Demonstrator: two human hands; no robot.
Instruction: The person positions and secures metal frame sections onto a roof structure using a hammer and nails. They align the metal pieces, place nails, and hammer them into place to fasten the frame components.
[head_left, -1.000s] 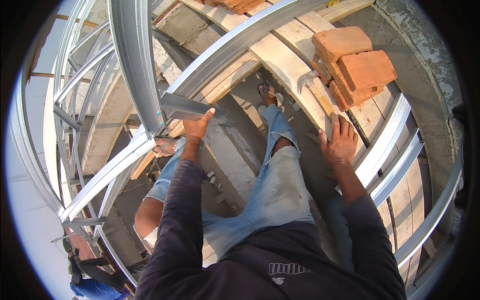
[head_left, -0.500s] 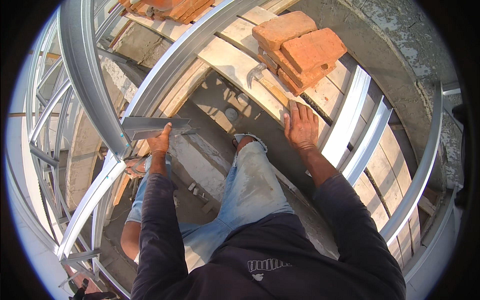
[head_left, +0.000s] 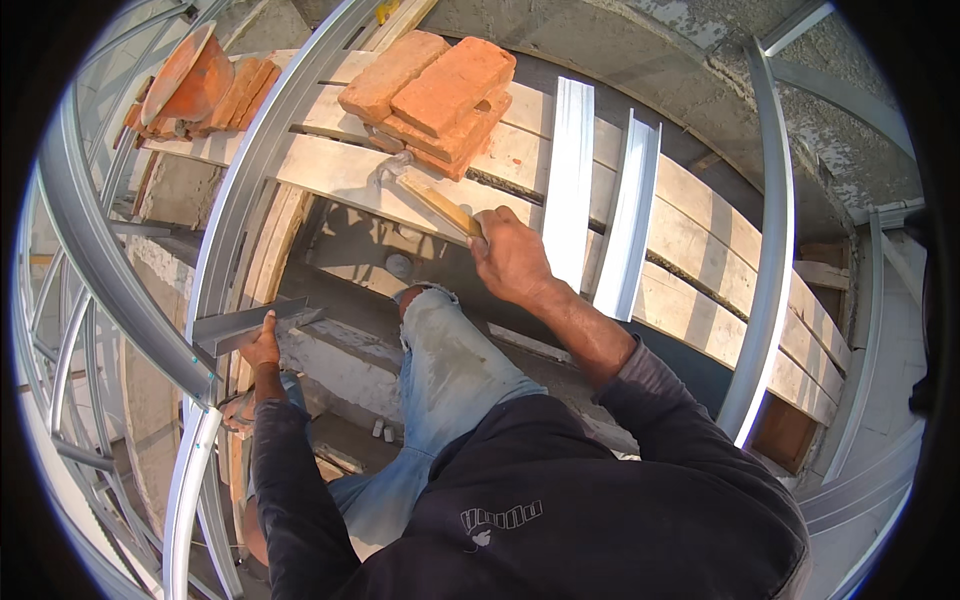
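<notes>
My right hand [head_left: 514, 258] is wrapped round the wooden handle of a claw hammer [head_left: 432, 200]. Its metal head rests by the planks, just in front of a stack of orange bricks [head_left: 455, 88]. Over on the left, my left hand [head_left: 262, 346] grips a short grey metal channel piece [head_left: 245, 326]. That piece lies against the long curved metal channel [head_left: 262, 150], close to where an upright metal stud [head_left: 130, 310] joins it.
Wooden planks [head_left: 690, 255] form a platform on the right, with two loose metal channels [head_left: 570, 170] across them. More bricks and an orange bowl-shaped container [head_left: 203, 88] are at the back left. A gap drops between planks and frame. A metal rail [head_left: 775, 250] curves along the right.
My right hand has closed round the hammer handle, where it was only reaching to its end before. The view has swung right, and my left hand still holds the short channel piece.
</notes>
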